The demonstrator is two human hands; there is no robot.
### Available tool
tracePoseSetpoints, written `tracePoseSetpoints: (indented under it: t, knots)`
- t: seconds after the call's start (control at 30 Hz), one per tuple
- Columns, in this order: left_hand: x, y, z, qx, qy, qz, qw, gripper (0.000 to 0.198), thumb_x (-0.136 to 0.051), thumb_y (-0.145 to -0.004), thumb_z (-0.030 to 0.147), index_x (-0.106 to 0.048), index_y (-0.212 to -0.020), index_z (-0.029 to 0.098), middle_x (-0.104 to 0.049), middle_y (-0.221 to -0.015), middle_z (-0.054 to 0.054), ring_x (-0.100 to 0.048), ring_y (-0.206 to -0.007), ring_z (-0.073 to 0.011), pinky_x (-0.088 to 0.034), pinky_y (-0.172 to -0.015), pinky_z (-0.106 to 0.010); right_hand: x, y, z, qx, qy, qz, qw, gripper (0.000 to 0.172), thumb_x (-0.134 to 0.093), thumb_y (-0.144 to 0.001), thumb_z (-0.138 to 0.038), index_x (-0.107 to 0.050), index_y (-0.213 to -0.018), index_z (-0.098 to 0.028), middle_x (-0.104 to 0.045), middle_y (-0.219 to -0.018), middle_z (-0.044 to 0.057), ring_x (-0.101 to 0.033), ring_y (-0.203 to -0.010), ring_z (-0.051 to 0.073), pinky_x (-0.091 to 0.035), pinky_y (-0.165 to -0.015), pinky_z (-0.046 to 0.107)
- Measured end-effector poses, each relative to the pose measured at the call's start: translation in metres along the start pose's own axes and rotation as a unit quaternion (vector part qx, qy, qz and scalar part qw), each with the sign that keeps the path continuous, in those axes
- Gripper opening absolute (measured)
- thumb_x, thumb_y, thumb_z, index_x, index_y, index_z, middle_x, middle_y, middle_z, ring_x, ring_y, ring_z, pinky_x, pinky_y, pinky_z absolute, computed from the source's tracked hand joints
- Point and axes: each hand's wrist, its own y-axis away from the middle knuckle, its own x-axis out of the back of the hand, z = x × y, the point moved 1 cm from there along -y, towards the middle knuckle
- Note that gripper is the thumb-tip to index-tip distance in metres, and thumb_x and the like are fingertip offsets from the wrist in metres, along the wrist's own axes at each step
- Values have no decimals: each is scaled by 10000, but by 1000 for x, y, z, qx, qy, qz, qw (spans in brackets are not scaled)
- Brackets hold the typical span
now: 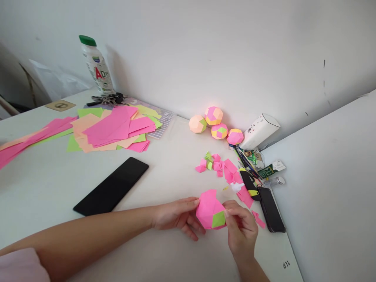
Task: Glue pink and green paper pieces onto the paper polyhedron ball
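Observation:
Between my two hands is a folded paper ball (207, 211), mostly pink with one green face at its lower right. My left hand (182, 217) grips its left side, thumb on top and fingers underneath. My right hand (242, 225) pinches the ball's right edge beside the green face, thumb against index finger. The ball is held above the table, and its underside is hidden. Just beyond it lie small folded pink and green paper pieces (217, 163) and loose pink paper squares (230, 170).
Several finished paper balls (219, 131) sit by the wall near a white box (261, 131). On the right are a utility knife (249, 184) and a black phone (272, 209). Leftward lie a black slab (111, 188), paper strips (111, 127), keys (110, 100) and a bottle (98, 66).

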Motion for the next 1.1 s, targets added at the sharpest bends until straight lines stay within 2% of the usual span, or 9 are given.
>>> tracePoseSetpoints:
  t: [0.1,0.23,0.43,0.57,0.83,0.97,1.1]
  knots:
    - [3,-2,-3,18,8,-9,1000,541,-465,-852,579,-494,-1246,210,-606,-1175,-149,-674,-864,-237,-503,-790,-411,1,-1,-1,13,6,10,1000,106,-580,-859,-169,-635,-845,-258,-624,-704,19,-596,-686,196,-479,-660,371]
    - [4,-4,-4,1,21,-27,999,536,-460,-854,578,-534,-1207,180,-650,-1092,-150,-677,-856,-236,-498,-800,-392,0,-2,-4,5,6,-4,1000,130,-559,-876,-166,-639,-879,-268,-632,-731,24,-599,-704,196,-477,-651,356]
    - [2,-1,-2,-39,71,46,996,414,-503,-881,444,-558,-1168,150,-667,-1068,-163,-669,-891,-229,-489,-837,-383,0,2,-4,-26,13,-10,1000,120,-549,-892,-176,-640,-904,-254,-642,-784,37,-608,-740,187,-495,-640,315]
    - [4,-1,-3,-72,87,52,992,419,-554,-869,383,-515,-1236,184,-636,-1155,-161,-651,-958,-231,-480,-872,-401,-1,5,-2,-42,34,-12,998,132,-540,-897,-180,-640,-949,-248,-660,-877,62,-628,-825,205,-521,-677,324]
    - [3,0,1,-112,68,69,989,630,-677,-785,394,-415,-1327,208,-556,-1280,-170,-603,-1080,-266,-435,-941,-452,-5,3,1,-41,16,-90,995,133,-546,-886,-170,-626,-966,-239,-632,-842,51,-613,-787,191,-517,-677,319]
    - [1,2,2,-124,53,75,988,627,-671,-794,378,-401,-1333,205,-521,-1321,-187,-579,-1131,-308,-384,-993,-525,-6,3,5,-39,43,-120,991,185,-630,-832,-160,-619,-1001,-234,-648,-870,48,-617,-812,189,-521,-714,318]
    - [2,2,0,-140,45,65,987,584,-662,-808,343,-415,-1320,210,-514,-1333,-179,-573,-1146,-324,-355,-1019,-555,-9,1,6,-22,86,-147,985,250,-678,-792,-164,-604,-1021,-229,-646,-888,47,-608,-776,179,-518,-673,302]
